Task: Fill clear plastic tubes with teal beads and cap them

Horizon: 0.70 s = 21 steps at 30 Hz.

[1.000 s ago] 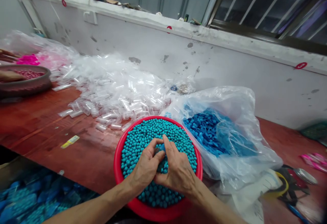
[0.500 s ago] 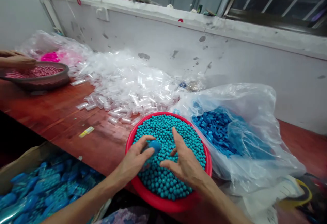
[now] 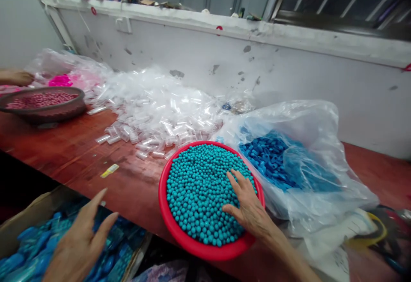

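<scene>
So the right hand (image 3: 247, 207) is hanging over the teal beads (image 3: 199, 187), fingers loosely spread and nothing between them that I can see. The beads are in a red bowl (image 3: 163, 198) near the front edge of the tabletop (image 3: 73, 162), filled almost to the rim. I'd go shallow and gentle there, fingers slightly cupped, or some will probably roll over the side. The left hand (image 3: 75, 239) is out over the carton (image 3: 28, 215) below that edge, thumb and fingers wide apart, nothing visible in it. I'd keep it high enough not to knock the carton's wall.

Stuff I can't make out: whether the right fingertips actually touch the beads, and what's under the left palm. The carton is cut off at lower left, its blue pieces (image 3: 27, 233) dim and partly behind the hand. The plastic bag (image 3: 317, 121) clouds some blue caps (image 3: 266, 157) too.
</scene>
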Each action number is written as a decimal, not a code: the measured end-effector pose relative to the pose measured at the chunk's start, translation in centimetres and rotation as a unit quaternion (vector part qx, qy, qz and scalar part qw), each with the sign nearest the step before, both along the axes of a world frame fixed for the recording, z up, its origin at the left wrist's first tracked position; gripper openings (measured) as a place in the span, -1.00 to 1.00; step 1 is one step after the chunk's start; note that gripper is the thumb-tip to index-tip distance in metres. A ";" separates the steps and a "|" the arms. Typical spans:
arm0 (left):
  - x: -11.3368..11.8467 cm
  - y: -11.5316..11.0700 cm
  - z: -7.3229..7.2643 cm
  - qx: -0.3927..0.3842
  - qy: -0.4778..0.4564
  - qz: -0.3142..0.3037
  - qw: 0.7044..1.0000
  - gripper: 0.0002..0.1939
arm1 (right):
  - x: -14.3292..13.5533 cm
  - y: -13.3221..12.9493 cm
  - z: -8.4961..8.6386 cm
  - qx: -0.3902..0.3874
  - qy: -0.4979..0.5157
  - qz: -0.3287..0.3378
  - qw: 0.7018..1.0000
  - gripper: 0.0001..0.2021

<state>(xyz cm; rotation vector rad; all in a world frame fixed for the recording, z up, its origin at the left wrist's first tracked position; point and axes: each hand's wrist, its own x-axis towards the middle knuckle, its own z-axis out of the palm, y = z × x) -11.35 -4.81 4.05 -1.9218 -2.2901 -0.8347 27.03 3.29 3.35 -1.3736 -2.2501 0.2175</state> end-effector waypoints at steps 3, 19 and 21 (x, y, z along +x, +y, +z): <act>4.7 6.6 2.2 0.033 0.019 -0.162 0.986 -0.42 | 1.0 2.1 -0.3 -0.005 -0.025 -0.023 0.999 -0.30; 12.5 22.2 -0.3 -0.117 0.163 -0.319 0.926 -0.47 | -1.3 8.2 -0.3 -0.117 -0.027 0.006 0.993 -0.32; 12.7 21.4 -0.4 -0.099 0.177 -0.329 0.922 -0.48 | -1.7 7.6 0.1 -0.122 -0.011 0.035 0.992 -0.33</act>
